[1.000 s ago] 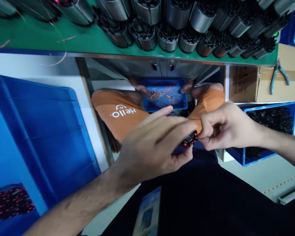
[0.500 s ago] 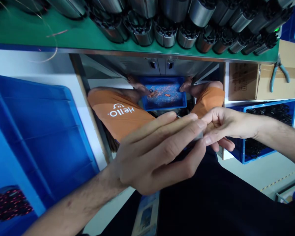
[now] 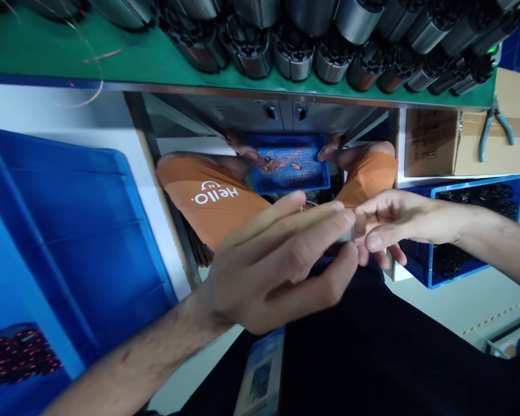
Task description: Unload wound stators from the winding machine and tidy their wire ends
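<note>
My left hand (image 3: pixel 286 260) is closed around a small grey metal part (image 3: pixel 347 234) in front of my lap. Only a sliver of its edge shows between the fingertips; the rest is hidden, so its exact kind is unclear. The fingertips of my right hand (image 3: pixel 390 228) are curled at the right end of that part. Its thumb stands slightly back from the part, and whatever those fingers pinch is hidden.
Rows of metal cylinders with black slotted ends (image 3: pixel 292 58) stand on the green bench (image 3: pixel 125 63). Pliers (image 3: pixel 494 130) lie on a cardboard box (image 3: pixel 472 153), above a blue bin of black parts (image 3: pixel 431 266). A large blue crate (image 3: pixel 69 231) is at left; a blue tray (image 3: pixel 286 188) with copper-coloured scraps lies between my feet.
My right thumb has drawn back from the left fingertips, loosening the pinch. My left hand has shifted slightly left, still holding the metal part.
</note>
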Available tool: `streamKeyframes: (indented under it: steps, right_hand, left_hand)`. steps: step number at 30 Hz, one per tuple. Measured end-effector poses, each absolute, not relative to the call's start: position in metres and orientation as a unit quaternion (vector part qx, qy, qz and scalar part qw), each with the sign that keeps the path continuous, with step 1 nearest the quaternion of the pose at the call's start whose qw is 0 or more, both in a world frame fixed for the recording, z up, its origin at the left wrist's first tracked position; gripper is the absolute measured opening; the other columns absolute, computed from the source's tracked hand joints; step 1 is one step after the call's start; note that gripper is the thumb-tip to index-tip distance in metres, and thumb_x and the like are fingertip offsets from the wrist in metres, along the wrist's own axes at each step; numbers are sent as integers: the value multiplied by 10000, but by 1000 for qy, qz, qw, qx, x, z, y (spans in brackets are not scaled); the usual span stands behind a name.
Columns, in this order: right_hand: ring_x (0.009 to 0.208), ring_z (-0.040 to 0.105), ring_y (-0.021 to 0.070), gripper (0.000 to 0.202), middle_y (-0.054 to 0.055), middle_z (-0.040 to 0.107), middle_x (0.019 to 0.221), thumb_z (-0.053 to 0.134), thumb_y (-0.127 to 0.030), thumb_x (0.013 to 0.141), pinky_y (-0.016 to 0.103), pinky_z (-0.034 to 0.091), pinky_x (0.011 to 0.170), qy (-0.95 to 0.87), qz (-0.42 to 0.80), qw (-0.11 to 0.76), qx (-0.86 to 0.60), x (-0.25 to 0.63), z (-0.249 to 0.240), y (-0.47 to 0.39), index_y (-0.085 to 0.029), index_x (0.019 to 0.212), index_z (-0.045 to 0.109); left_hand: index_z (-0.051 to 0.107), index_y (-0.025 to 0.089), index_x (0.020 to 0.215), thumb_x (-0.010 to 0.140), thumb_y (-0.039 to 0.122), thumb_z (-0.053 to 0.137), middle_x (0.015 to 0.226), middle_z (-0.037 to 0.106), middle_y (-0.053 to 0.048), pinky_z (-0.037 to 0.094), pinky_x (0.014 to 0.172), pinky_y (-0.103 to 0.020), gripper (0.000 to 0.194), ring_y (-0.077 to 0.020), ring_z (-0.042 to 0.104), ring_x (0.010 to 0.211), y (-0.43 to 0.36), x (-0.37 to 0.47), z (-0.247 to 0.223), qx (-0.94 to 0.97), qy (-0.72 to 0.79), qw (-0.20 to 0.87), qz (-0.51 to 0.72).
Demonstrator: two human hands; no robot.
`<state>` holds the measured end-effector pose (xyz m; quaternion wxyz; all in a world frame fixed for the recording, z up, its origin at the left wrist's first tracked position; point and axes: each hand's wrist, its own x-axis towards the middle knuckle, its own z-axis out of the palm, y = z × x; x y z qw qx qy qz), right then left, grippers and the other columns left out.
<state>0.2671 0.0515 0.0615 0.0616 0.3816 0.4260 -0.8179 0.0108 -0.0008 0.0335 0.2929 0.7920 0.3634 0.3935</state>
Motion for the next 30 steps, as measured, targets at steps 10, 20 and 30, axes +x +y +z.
streamKeyframes:
  steps: [10,20,30]
  right_hand:
    - [590,542,93,265,-33,595,634,849,-380,809,240,476,562,681,-564,-91,458,274,83,41,-245,689,655]
    - [511,638,76,251,-8,724,709,838,-350,832,159,469,439,453,-789,-35,412,261,77,43,-152,852,686]
    - [903,749,118,825,91,669,1414,883,-132,744,256,637,845,610,-597,-309,419,239,43,16,-290,1481,548]
  left_hand:
    - [634,264,1192,881,245,706,1084,780,1,613,1090,-442,320,-207,769,1019,-3,14,22,763,437,324,350]
    - [677,253,1106,889,133,724,1209,767,3,597,1118,-406,252,-172,767,1075,-6,13,24,831,344,168,404]
    - [606,262,1244,912,279,742,1226,729,-13,670,972,-359,359,-201,747,1111,-4,15,31,593,485,435,473]
